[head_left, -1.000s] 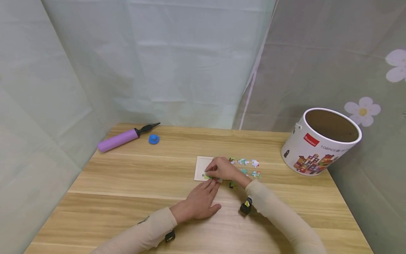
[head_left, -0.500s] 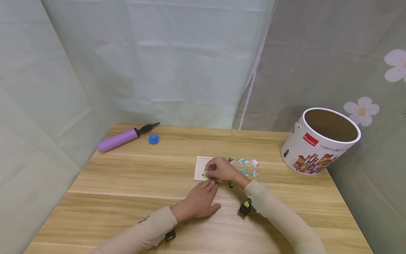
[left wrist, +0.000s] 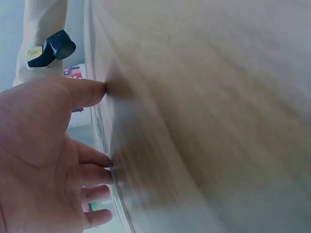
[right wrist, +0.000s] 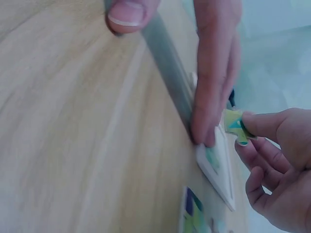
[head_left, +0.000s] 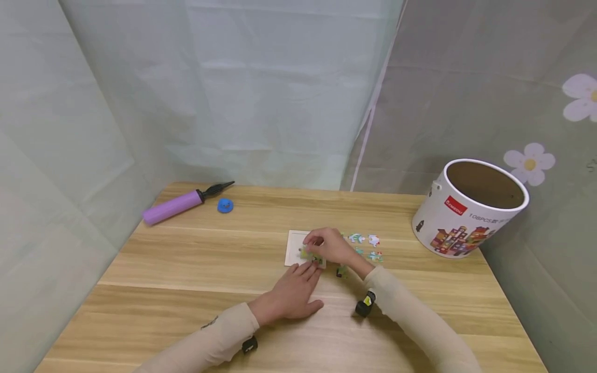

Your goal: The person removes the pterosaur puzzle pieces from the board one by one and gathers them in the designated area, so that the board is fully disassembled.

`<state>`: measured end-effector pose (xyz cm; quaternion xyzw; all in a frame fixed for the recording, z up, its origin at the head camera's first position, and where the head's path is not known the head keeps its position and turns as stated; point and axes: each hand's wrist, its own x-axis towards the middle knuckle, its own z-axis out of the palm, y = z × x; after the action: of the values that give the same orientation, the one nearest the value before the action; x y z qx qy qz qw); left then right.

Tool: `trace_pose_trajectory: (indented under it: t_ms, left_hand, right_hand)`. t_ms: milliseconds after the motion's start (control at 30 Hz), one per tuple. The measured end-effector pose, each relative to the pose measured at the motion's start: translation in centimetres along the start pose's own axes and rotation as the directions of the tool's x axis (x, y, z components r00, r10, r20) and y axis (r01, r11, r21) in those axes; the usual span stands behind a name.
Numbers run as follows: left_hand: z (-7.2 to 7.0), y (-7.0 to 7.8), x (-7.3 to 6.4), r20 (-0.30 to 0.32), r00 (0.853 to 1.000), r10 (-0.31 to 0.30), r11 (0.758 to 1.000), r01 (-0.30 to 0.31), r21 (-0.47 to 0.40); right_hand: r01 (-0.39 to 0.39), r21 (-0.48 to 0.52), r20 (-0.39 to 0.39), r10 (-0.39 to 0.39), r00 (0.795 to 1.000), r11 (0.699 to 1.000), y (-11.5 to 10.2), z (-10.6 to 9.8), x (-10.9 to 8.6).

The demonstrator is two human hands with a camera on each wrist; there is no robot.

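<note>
My right hand pinches a yellow-green jigsaw piece between thumb and fingers, tilted and just above the pale puzzle tray. Another green piece lies in the tray's near right corner. My left hand rests palm down in front, its extended fingertips touching the tray's near edge. In the left wrist view its thumb and fingers are spread, and the tray is barely visible. Several loose jigsaw pieces lie right of the tray, partly covered by my right hand. A dark green piece lies nearer me.
A white bucket with printed blocks stands at the back right of the wooden table. At the back left lie a purple hand pump with a black nozzle and a small blue toy. Curtains hang behind and beside the table.
The right hand has lifted slightly up off the tray, bringing the pinched jigsaw piece with it; more of the piece in the corner now shows. My left hand stays nearly still.
</note>
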<state>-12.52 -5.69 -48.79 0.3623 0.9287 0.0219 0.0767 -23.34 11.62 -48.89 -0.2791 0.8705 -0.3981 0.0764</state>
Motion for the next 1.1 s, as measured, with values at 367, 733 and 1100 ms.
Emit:
trace_pose_trajectory:
  t_ms: [367, 733, 1100]
  left_hand:
    - [-0.2, -1.7, 0.0, 0.044, 0.997, 0.059, 0.995, -0.056, -0.077]
    - [-0.4, -3.0, 0.1, 0.032, 0.993, 0.113, 0.990, -0.110, -0.085]
    - [-0.2, -2.9, -0.2, 0.017, 0.992, 0.127, 0.987, -0.125, -0.097]
  right_hand:
    - [-0.002, -0.019, -0.063, 0.000, 0.998, 1.000, 0.6, -2.8, -2.3]
    - [0.004, -0.008, -0.097, -0.004, 0.995, 1.000, 1.3, -4.1, -4.2]
    - [-0.056, -0.033, -0.118, 0.052, 0.992, 0.998, 2.1, -5.3, -6.4]
